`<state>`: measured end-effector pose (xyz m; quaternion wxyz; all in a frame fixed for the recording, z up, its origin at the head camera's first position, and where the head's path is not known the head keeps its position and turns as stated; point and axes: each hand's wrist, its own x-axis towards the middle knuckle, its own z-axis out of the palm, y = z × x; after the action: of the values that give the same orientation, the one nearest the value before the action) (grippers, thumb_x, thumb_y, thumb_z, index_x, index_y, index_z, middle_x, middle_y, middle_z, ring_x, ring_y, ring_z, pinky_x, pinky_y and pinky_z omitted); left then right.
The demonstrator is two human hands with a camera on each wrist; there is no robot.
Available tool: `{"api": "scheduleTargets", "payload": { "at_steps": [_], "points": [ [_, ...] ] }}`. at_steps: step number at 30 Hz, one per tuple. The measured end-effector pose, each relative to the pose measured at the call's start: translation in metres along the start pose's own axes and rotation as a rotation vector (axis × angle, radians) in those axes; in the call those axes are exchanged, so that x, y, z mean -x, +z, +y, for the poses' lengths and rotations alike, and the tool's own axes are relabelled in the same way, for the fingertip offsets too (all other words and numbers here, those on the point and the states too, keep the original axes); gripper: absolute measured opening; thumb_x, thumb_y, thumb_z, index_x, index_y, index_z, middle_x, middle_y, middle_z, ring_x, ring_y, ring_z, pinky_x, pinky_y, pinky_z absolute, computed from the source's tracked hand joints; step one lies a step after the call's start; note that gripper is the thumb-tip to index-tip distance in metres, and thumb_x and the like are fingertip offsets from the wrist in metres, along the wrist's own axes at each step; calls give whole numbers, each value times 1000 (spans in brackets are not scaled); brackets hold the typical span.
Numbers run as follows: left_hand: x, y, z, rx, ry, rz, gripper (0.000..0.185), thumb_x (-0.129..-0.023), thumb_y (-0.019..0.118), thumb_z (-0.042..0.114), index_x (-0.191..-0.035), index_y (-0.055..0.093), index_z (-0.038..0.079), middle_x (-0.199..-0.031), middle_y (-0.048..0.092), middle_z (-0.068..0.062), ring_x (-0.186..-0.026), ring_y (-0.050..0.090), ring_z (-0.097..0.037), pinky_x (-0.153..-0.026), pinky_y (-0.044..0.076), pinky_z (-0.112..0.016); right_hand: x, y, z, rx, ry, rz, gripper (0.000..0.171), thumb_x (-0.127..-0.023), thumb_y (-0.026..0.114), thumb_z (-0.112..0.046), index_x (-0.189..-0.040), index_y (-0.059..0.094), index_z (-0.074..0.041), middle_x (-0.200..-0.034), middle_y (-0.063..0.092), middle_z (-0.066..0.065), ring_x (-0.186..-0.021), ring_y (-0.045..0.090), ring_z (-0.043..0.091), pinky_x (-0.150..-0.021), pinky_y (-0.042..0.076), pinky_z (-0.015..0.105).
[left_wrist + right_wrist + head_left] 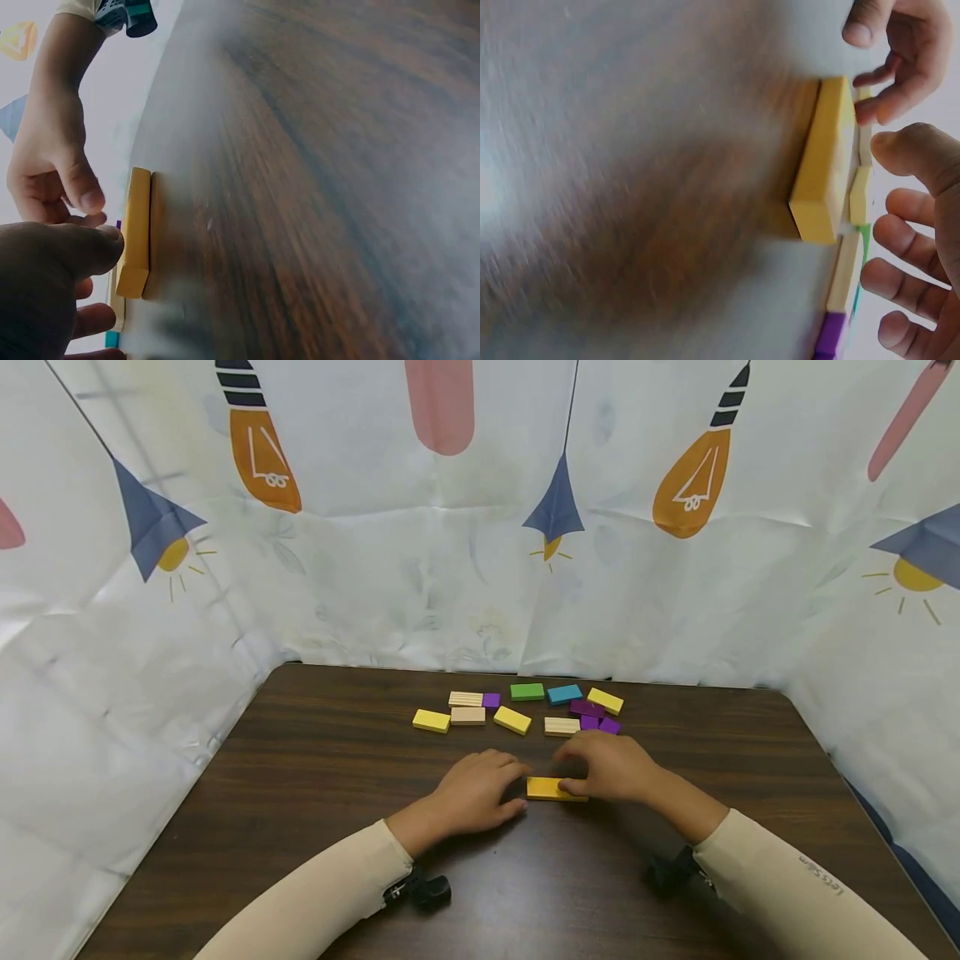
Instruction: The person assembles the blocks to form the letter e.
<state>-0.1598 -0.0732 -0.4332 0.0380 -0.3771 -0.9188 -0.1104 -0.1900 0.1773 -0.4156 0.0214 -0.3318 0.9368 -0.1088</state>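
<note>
A long yellow-orange block (543, 788) lies flat on the dark wooden table. Just off its left end is my left hand (480, 789), fingers loosely bent and holding nothing. My right hand (611, 766) hovers over the block's right part, and its thumb hides some of the top in the head view. In the right wrist view, the fingers (904, 281) are spread and curved beside the block (823, 165), with a gap between thumb and block. The left thumb (90, 247) appears close to the block (136, 232) in the left wrist view; contact is unclear.
Behind the hands lie small blocks: yellow (513, 720), plain wood (468, 717), green (527, 692), blue (564, 694) and purple (587, 708). A printed cloth (420, 568) hangs behind the table (300, 777). Each wrist bears a small black camera (431, 892).
</note>
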Motion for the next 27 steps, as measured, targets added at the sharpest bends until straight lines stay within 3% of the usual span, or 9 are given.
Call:
{"api": "scheduleTargets", "payload": {
  "at_steps": [9, 14, 21, 27],
  "points": [
    [-9, 5, 6, -17, 6, -11, 43, -87, 61, 46, -122, 60, 20, -118, 58, 3, -107, 52, -17, -89, 44, -37, -4, -10, 19, -24, 72, 23, 41, -79, 71, -46, -112, 68, -24, -115, 61, -5, -106, 55, 18, -76, 51, 41],
    [-13, 9, 8, -29, 5, -19, 42, -87, 62, 46, -120, 61, 20, -116, 58, 3, -106, 52, -17, -89, 43, -37, -11, -9, 30, -16, 91, 48, 43, -79, 71, -45, -114, 67, -21, -111, 61, -5, -99, 55, 16, -74, 50, 40],
    [-18, 11, 12, -38, 14, -32, 37, -87, 63, 42, -119, 63, 22, -114, 60, 5, -106, 52, -17, -90, 43, -36, -28, -7, 39, 9, 111, 60, 43, -79, 72, -44, -115, 67, -20, -111, 61, -7, -106, 51, 19, -76, 50, 42],
    [-19, 13, 14, -64, 23, -22, 33, -88, 64, 39, -118, 65, 23, -113, 61, 6, -105, 52, -16, -89, 43, -35, -40, -2, 43, 19, 111, 54, 39, -81, 71, -43, -113, 67, -22, -111, 62, -8, -107, 49, 19, -70, 50, 40]
  ]
}}
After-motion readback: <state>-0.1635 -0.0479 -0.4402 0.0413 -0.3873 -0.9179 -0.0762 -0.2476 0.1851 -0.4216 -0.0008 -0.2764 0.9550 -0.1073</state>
